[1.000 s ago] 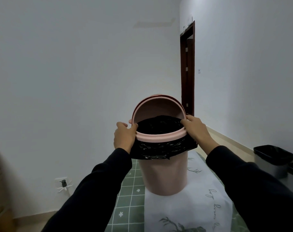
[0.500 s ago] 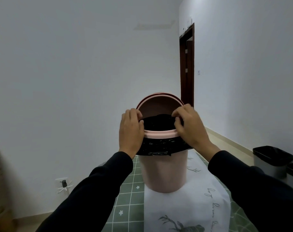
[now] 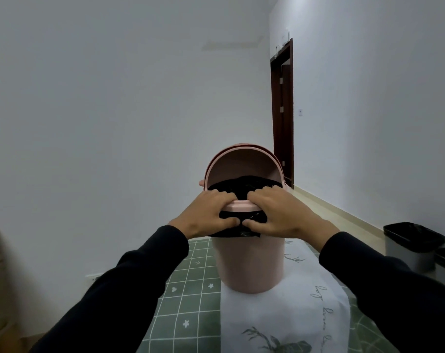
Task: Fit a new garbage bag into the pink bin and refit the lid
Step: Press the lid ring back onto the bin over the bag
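A pink bin [image 3: 249,263] stands on a table straight ahead of me. Its pink lid [image 3: 241,164] stands tipped up at the back, hollow side toward me. A black garbage bag [image 3: 244,184] lines the opening and folds down over the outside under a pink ring [image 3: 238,207]. My left hand [image 3: 206,215] and my right hand [image 3: 280,215] sit side by side at the near edge. Fingers lie over the ring and thumbs press the bag's black fold against the bin wall. The fingertips nearly touch at the middle.
The table carries a green checked cloth [image 3: 190,289] with a white runner [image 3: 287,322] under the bin. A grey bin with a black liner [image 3: 412,245] stands on the floor at right, near the wall. A dark wooden door [image 3: 282,110] is behind.
Both hands slid from the sides of the ring inward to the front, meeting at the middle. The view rose and moved closer to the bin.
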Demonstrator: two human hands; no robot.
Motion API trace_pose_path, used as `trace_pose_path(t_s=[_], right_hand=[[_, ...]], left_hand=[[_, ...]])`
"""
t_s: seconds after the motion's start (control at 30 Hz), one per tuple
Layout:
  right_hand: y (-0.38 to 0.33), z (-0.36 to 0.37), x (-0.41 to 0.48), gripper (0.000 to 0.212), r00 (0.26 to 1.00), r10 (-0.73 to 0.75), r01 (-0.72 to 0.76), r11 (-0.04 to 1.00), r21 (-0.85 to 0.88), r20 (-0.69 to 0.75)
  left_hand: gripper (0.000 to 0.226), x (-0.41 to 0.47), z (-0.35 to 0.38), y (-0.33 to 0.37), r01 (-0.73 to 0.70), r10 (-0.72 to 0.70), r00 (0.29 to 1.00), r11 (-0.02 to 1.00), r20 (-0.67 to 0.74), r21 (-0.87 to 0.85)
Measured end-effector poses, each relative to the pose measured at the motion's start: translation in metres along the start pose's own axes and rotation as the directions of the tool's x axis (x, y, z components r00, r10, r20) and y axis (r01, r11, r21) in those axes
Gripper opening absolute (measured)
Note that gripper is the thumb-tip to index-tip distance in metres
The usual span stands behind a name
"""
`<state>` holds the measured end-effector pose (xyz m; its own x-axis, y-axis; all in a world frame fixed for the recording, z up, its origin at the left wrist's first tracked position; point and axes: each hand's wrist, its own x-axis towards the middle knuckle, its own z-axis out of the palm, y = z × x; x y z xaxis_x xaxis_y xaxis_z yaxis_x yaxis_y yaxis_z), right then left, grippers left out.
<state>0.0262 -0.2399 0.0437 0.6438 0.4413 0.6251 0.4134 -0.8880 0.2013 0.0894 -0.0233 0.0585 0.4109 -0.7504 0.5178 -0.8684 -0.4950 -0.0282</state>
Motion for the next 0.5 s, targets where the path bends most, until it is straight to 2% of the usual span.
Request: trace_pose_path(t_s=[0.13, 0.23, 0.37, 0.5], right_hand=[[0.001, 0.001, 0.0, 0.044, 0.999, -0.026, 0.026, 1.0, -0.002, -0.021], [-0.001, 0.003, -0.001, 0.051, 0.999, -0.014, 0.015, 1.0, 0.017, -0.044], [0.001, 0.006, -0.004, 0.048, 0.997, 0.009, -0.008, 1.0, 0.023, -0.073], [-0.002, 0.013, -0.005, 0.043, 0.997, 0.005, -0.005, 1.0, 0.003, -0.08]], left_hand=[[0.031, -0.007, 0.009, -0.004, -0.041, 0.049, 0.997, 0.989, -0.056, 0.142], [0.03, -0.009, 0.01, -0.005, -0.043, 0.055, 0.996, 0.984, -0.069, 0.171], [0.023, -0.009, 0.017, 0.0, -0.03, 0.058, 0.991, 0.976, -0.124, 0.218], [0.027, -0.017, 0.028, -0.001, 0.01, 0.032, 0.987, 0.967, -0.159, 0.253]])
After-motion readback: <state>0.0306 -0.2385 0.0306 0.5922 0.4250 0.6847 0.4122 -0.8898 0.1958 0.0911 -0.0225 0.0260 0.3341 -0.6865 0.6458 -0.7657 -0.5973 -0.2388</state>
